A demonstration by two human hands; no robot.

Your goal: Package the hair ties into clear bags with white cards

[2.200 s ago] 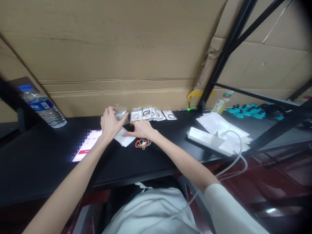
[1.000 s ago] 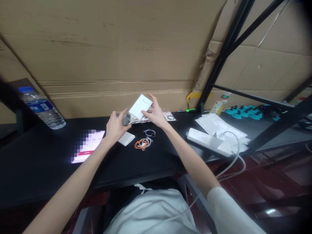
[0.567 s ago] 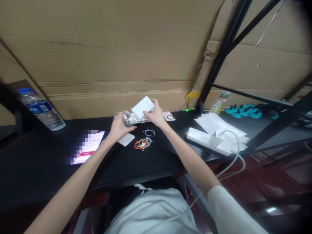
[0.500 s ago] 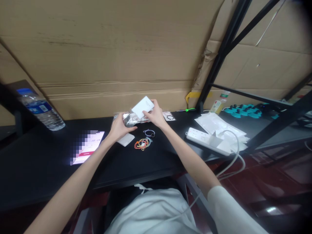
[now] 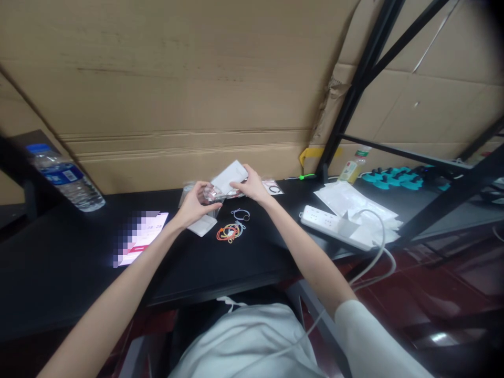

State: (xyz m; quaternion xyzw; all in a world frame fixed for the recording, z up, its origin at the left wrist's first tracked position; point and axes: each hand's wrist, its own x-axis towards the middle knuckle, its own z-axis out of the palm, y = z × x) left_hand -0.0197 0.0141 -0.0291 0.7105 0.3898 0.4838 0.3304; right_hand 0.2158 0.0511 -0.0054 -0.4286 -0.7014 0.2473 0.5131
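Head view: my right grip (image 5: 254, 187) is clamped on the white card (image 5: 227, 176), raised above the counter (image 5: 244, 268); left grip (image 5: 194, 205) pinches the clear bag (image 5: 213, 196) at its lower end. Card inside? Can't tell. Looks light, stiffish: I'd hold edges. Bag probably soft, slippery. Bands (image 5: 230, 232) nearer me, cardboard (image 5: 189, 94) behind, bottle (image 5: 66, 176) left.

Right hand (image 5: 252, 187): grips a white card (image 5: 230, 177) by its right end, thumb on top.
Left hand (image 5: 196, 203): holds a clear bag (image 5: 213, 195) at the card's lower left end.
Coloured bands (image 5: 229, 232): lie bundled on the black table (image 5: 252, 265), near a lilac band (image 5: 238, 211).
Phone (image 5: 147, 236): lies left of the left forearm (image 5: 126, 275), screen lit.
Power strip (image 5: 326, 222): lies right of the right forearm (image 5: 295, 239).
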